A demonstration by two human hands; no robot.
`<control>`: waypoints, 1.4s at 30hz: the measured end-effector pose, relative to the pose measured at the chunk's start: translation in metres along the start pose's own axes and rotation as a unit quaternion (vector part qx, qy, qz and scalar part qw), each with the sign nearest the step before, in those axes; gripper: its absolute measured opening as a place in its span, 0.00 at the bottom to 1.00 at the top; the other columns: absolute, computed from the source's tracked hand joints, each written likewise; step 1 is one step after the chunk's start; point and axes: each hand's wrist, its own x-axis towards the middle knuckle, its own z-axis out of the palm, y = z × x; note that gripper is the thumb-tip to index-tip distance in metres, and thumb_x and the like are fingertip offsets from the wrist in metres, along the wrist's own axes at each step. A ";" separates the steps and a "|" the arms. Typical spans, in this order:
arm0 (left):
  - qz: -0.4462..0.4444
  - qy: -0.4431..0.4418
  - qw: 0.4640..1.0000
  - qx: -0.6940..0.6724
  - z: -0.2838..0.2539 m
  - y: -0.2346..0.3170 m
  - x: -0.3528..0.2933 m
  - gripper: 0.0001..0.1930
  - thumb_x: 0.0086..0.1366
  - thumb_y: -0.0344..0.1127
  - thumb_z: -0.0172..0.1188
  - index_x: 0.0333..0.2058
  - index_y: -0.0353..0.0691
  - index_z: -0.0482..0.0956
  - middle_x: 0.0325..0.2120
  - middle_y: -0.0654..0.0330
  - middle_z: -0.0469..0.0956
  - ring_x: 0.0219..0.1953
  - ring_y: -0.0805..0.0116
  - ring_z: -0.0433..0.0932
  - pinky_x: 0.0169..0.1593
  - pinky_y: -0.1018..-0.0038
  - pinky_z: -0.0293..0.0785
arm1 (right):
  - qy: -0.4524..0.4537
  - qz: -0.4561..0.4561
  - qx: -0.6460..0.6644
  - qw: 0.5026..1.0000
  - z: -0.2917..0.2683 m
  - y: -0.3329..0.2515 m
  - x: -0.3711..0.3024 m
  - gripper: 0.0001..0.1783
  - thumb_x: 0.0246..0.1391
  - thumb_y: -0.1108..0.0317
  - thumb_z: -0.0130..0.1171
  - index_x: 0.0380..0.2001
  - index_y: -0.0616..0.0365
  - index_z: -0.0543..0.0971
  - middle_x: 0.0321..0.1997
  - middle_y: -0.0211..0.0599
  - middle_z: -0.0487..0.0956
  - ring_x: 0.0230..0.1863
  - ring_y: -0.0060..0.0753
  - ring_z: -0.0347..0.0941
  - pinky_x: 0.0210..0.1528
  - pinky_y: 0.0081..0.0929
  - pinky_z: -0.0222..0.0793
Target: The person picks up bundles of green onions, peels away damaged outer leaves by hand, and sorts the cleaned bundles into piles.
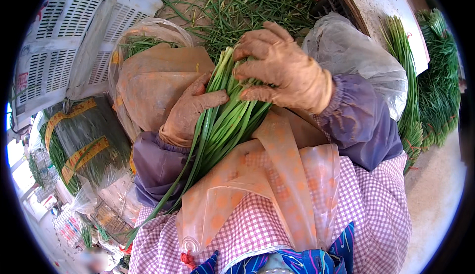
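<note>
A bundle of long green chives (232,120) lies across my lap, its pale cut ends pointing away from me. My left hand (193,108), in a soiled tan glove, is wrapped round the bundle's left side with the thumb over the top. Over the right side, near the cut ends, is my gloved right hand (282,68); its fingers are curved and spread apart, with fingertips at the stalks. A few long leaves trail toward my left hip. Under the bundle, a clear plastic apron (297,195) covers a checked cloth.
Loose chives (222,12) are heaped on the floor ahead. White slatted crates (64,26) stand at the far left, above a plastic-wrapped green bundle (91,135). On the right, tied chive bundles (438,91) lie beside a white board (391,12). Clear plastic (356,51) covers my right knee.
</note>
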 end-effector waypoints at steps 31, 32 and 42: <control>0.033 0.063 0.986 0.151 -0.005 -0.003 -0.006 0.28 0.54 0.25 0.62 0.53 0.30 0.63 0.44 0.58 0.75 0.43 0.71 0.75 0.47 0.74 0.73 | 0.013 0.132 0.085 0.988 0.004 0.015 -0.007 0.13 0.48 0.64 0.64 0.34 0.58 0.79 0.33 0.39 0.76 0.38 0.40 0.73 0.38 0.31 0.69; 0.032 0.062 0.986 0.149 -0.004 -0.004 -0.005 0.28 0.54 0.25 0.62 0.53 0.30 0.63 0.44 0.58 0.75 0.43 0.71 0.75 0.47 0.74 0.73 | -0.013 0.111 0.066 0.992 0.004 0.018 -0.007 0.12 0.46 0.65 0.65 0.34 0.58 0.79 0.33 0.39 0.75 0.38 0.42 0.72 0.38 0.33 0.68; 0.056 0.036 0.982 0.175 -0.002 -0.003 -0.001 0.28 0.52 0.29 0.64 0.51 0.31 0.66 0.42 0.60 0.74 0.41 0.75 0.73 0.46 0.77 0.71 | -0.050 -0.040 0.018 0.998 0.007 0.021 0.010 0.08 0.44 0.68 0.63 0.30 0.55 0.78 0.42 0.41 0.75 0.42 0.48 0.72 0.43 0.37 0.69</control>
